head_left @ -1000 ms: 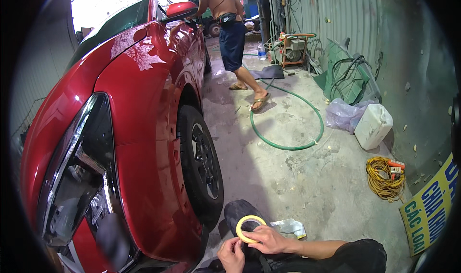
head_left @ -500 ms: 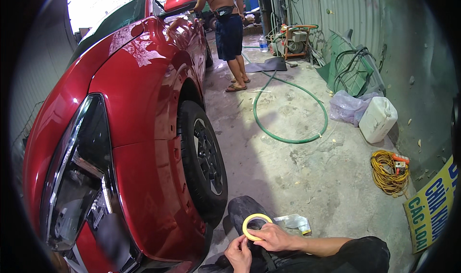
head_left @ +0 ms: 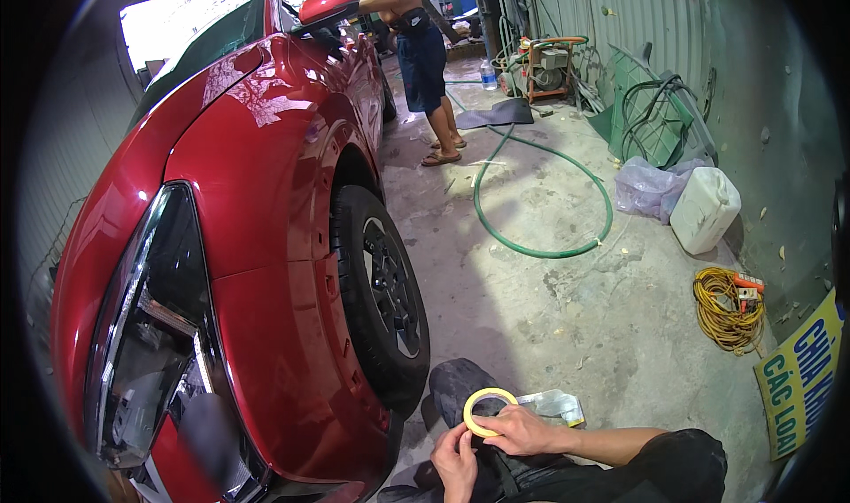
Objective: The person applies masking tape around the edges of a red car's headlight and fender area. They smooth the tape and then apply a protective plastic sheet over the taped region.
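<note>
One tape roll (head_left: 470, 411) sits in front of the knee (head_left: 454, 379), held in the right hand (head_left: 522, 431), whose fingers close on its lower right rim. From that grip the ring extends up and to the left, its round face toward the view, with no long axis. The left hand (head_left: 455, 460) is bunched at the lower left rim; whether it pinches the tape's end, I cannot tell.
</note>
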Demonstrator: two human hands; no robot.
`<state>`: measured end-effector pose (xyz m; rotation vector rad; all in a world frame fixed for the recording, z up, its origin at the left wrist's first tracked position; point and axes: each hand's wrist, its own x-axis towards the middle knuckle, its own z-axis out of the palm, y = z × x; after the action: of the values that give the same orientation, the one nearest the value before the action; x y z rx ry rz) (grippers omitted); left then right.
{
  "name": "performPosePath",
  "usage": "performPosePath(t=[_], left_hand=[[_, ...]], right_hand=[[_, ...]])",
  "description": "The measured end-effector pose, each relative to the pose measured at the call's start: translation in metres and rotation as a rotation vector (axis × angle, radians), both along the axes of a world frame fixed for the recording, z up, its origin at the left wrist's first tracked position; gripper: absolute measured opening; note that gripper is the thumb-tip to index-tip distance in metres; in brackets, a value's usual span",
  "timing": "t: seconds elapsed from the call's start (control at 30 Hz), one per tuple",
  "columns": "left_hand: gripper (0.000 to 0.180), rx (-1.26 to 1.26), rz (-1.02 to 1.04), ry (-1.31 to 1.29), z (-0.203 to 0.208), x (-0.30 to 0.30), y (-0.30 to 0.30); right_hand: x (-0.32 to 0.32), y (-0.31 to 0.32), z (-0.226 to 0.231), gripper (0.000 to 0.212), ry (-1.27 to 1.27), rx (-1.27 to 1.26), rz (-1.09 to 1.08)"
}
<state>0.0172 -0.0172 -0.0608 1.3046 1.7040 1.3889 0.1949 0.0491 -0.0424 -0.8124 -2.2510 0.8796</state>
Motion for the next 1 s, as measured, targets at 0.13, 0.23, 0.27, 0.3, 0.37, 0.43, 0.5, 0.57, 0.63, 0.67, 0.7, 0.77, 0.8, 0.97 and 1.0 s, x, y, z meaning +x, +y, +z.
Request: performPosePath(t=[0.13, 0.23, 0.27, 0.3, 0.37, 0.43, 0.5, 0.57, 0.63, 0.67, 0.7, 0.77, 0.8, 0.97, 1.0], left_hand=[[0.005, 0.123, 0.059, 0.359, 0.012, 0.006, 0.000], [0.007, 0.131, 0.072, 0.414, 0.012, 0.004, -0.006], [0.008, 0.134, 0.058, 0.427, 0.014, 0.003, -0.009], [0.010, 0.136, 0.048, 0.439, 0.017, 0.002, -0.013], [0.012, 0.102, -0.001, 0.433, 0.019, -0.003, -0.017], [0.011, 0.032, -0.082, 0.392, 0.020, -0.012, -0.018], [0.012, -0.088, -0.163, 0.313, 0.027, -0.020, -0.020], [0.012, -0.149, -0.210, 0.289, 0.032, -0.025, -0.020], [0.012, -0.149, -0.236, 0.321, 0.032, -0.026, -0.019], [0.009, -0.080, -0.217, 0.346, 0.027, -0.027, -0.017], [0.007, -0.011, -0.194, 0.371, 0.022, -0.028, -0.012], [0.007, 0.064, -0.146, 0.393, 0.018, -0.032, -0.013], [0.007, 0.069, -0.119, 0.389, 0.024, -0.034, -0.016], [0.013, 0.168, 0.004, 0.310, 0.033, -0.031, -0.015], [0.015, 0.203, -0.004, 0.375, 0.036, -0.030, -0.012]], right_hand=[[-0.002, -0.002, 0.002, 0.054, -0.029, 0.018, 0.021], [-0.004, -0.004, -0.002, 0.054, -0.042, 0.014, 0.042], [-0.004, -0.005, -0.004, 0.054, -0.042, 0.011, 0.049], [-0.005, -0.005, -0.004, 0.054, -0.054, -0.001, 0.066], [-0.006, -0.006, -0.004, 0.053, -0.080, -0.023, 0.098], [-0.004, -0.005, -0.010, 0.053, -0.080, -0.024, 0.120], [-0.003, -0.005, -0.011, 0.053, -0.094, -0.056, 0.149], [-0.004, -0.005, -0.006, 0.054, -0.123, -0.120, 0.186], [-0.004, -0.006, -0.003, 0.052, -0.114, -0.127, 0.149], [-0.005, -0.007, -0.003, 0.052, -0.110, -0.131, 0.132], [-0.006, -0.007, -0.002, 0.052, -0.079, -0.140, 0.126], [-0.006, -0.004, 0.000, 0.052, -0.017, -0.159, 0.114], [-0.006, -0.001, 0.002, 0.052, -0.016, -0.147, 0.083], [-0.007, 0.006, 0.012, 0.051, 0.000, -0.174, 0.103], [-0.012, 0.006, 0.017, 0.051, -0.021, -0.193, 0.139]])
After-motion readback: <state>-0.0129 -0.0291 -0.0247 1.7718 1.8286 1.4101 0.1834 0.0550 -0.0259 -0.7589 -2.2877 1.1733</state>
